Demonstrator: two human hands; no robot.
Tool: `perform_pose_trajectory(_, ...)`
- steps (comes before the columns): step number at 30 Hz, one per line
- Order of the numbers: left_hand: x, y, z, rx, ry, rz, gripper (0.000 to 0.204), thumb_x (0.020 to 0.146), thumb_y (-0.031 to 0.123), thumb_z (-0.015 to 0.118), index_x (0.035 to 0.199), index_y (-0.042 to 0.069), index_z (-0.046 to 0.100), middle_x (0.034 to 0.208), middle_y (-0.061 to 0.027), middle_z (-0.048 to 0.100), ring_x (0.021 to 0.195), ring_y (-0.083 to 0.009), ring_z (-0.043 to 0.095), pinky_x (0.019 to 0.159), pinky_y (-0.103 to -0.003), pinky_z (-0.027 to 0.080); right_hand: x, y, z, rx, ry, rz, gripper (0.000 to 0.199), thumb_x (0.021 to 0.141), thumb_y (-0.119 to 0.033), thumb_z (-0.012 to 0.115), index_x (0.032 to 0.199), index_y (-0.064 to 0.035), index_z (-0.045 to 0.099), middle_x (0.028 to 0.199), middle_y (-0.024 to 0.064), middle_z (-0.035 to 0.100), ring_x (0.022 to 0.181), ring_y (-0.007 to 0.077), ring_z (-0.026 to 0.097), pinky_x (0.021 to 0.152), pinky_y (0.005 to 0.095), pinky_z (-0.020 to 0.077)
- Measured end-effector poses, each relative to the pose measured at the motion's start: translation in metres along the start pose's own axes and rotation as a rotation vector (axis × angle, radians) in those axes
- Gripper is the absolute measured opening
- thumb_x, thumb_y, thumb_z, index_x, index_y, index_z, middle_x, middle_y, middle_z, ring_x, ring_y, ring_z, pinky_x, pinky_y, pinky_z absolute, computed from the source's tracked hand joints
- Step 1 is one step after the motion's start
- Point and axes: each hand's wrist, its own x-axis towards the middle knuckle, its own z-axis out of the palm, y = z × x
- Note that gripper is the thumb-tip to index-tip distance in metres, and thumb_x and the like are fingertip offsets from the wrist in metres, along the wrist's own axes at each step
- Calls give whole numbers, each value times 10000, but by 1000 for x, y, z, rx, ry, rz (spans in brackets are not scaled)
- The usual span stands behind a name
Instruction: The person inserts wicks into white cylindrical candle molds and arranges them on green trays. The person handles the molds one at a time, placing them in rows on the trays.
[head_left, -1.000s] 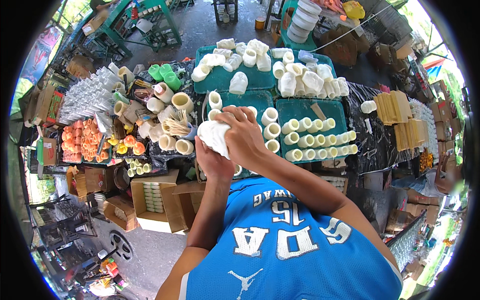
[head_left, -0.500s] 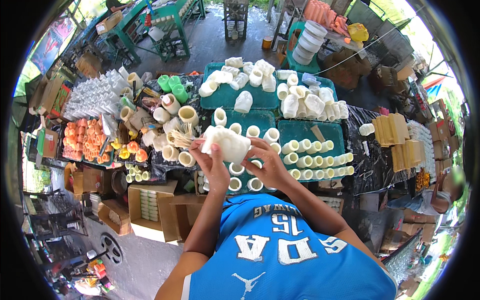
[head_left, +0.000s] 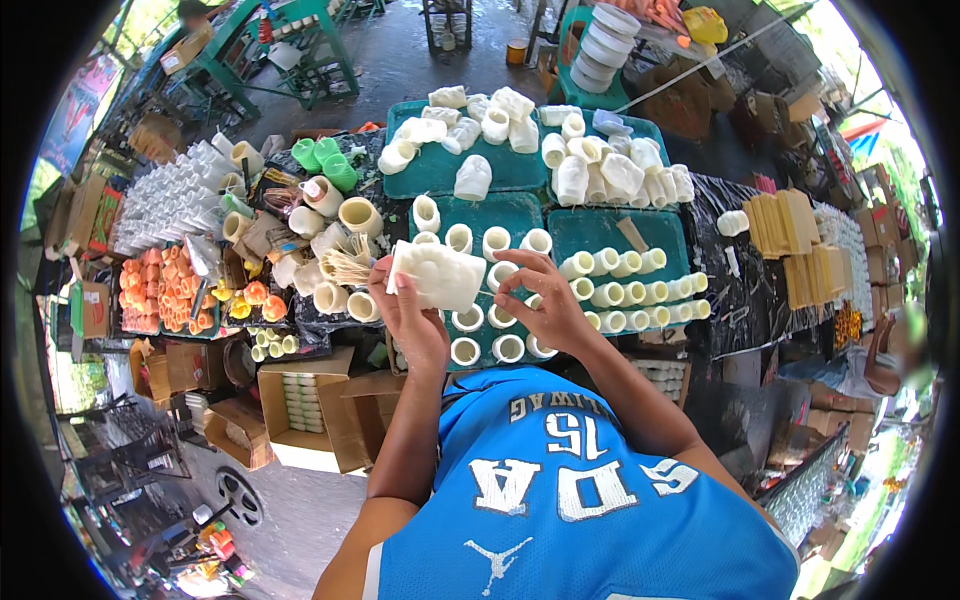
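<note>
Both hands work one white mould block (head_left: 437,274): the left hand (head_left: 412,318) grips it from beneath, the right hand (head_left: 545,305) hovers half-open, just beside its end, above the counter's (head_left: 730,290) near edge. Better to support the lumpy, matte block squarely; cream cylinders (head_left: 500,348) crowd a green tray (head_left: 600,232) below.

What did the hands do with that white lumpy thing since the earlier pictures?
The left hand keeps its grip on the white block, which has turned from a rounded lump to lie flat and wide. The right hand has come off it; only its fingertips stay close. The white cups on the green trays stayed put.
</note>
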Motion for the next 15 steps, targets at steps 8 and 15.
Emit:
perform_pose_trajectory(8,20,-23,-25,-222,-31,-442,491,1160,462,527,1465,82,590,1344,-78,715,1252,-247,701,1077,-454,567,2,5,-7,58,-119,42,68,925,-105,798,935,-66,744,1496,101,670,1452,321,536,1195,491,415)
perform_pose_trajectory(15,26,-81,-40,-243,-14,-672,515,1155,540,474,1365,101,644,1207,-87,750,1132,-256,732,995,-424,580,-2,14,-9,287,-194,227,56,892,-53,730,891,-14,690,1355,145,748,1204,281,705,1027,418,551)
